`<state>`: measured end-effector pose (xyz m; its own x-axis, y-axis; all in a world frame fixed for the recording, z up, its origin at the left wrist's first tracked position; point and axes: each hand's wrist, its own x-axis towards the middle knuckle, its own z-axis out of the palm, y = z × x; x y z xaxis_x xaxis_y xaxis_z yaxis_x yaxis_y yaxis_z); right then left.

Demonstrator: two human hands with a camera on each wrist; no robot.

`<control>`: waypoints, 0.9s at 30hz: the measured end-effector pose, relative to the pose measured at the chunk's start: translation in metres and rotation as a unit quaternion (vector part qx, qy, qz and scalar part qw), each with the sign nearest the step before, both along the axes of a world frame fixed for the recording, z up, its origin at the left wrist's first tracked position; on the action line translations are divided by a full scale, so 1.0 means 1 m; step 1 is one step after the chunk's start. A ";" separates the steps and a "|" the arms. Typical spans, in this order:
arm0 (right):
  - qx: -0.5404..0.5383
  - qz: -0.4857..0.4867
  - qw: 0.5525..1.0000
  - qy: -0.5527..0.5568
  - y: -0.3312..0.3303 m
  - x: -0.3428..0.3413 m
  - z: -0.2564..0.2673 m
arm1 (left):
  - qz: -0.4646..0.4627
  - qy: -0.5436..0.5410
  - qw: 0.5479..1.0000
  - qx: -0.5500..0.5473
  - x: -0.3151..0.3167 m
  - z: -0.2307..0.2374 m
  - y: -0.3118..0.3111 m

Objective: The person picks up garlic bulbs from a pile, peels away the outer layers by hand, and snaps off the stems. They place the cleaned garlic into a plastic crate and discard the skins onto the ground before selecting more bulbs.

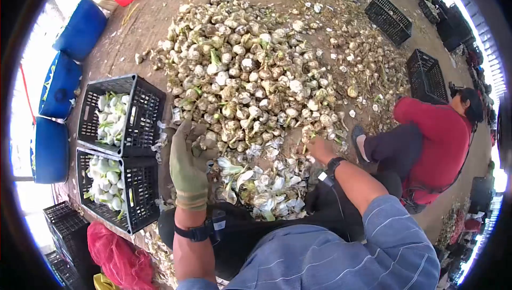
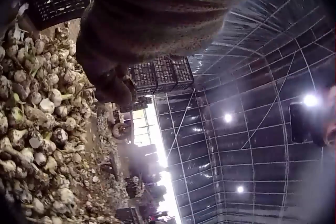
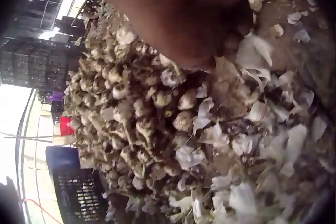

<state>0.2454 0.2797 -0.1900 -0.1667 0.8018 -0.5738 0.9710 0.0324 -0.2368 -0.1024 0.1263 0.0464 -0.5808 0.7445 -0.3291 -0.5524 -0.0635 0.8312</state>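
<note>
My left hand (image 1: 189,164), in a pale, soiled work glove, is held at the left edge of a heap of garlic bulbs (image 1: 242,77). Its fingers are loosely bent, with no bulb showing in them. In the left wrist view the dark glove (image 2: 152,19) fills the top. My bare right hand (image 1: 321,150) reaches down to the near right edge of the heap, its fingers beside bulbs with stems. From the right wrist, the hand (image 3: 184,14) hides its own fingertips; I cannot tell whether it grips a bulb. Loose papery garlic skins (image 1: 272,186) lie between both hands.
Two black crates of cleaned white garlic, a far crate (image 1: 144,114) and a near crate (image 1: 141,188), stand at left. Beyond them are blue barrels (image 1: 80,29). A person in red (image 1: 440,148) sits close at right. Pink netting (image 1: 120,258) lies at lower left.
</note>
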 end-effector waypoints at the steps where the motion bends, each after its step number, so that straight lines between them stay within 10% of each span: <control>1: 0.026 -0.040 0.999 0.003 0.006 0.006 -0.001 | -0.011 0.012 1.000 -0.013 0.002 0.001 0.004; 11: 0.128 0.007 0.985 0.112 0.053 0.024 -0.065 | -0.140 0.095 0.980 -0.105 0.020 -0.011 0.033; 15: -0.084 -0.024 0.942 0.325 0.061 -0.028 0.032 | -0.223 0.140 0.961 -0.081 0.036 -0.027 0.039; 18: -0.102 0.071 0.904 0.409 0.047 -0.055 0.092 | -0.285 0.344 0.889 -0.096 0.046 -0.050 0.038; 20: -0.244 -0.035 0.834 0.494 0.025 -0.068 0.140 | -0.348 0.418 0.830 -0.122 0.049 -0.036 0.033; 24: -0.235 -0.131 0.782 0.563 -0.023 -0.082 0.196 | -0.380 0.226 0.894 -0.077 0.051 -0.004 0.018; 27: -0.212 -0.129 0.778 0.578 -0.063 -0.089 0.202 | -0.326 0.343 0.880 -0.039 0.061 -0.007 -0.001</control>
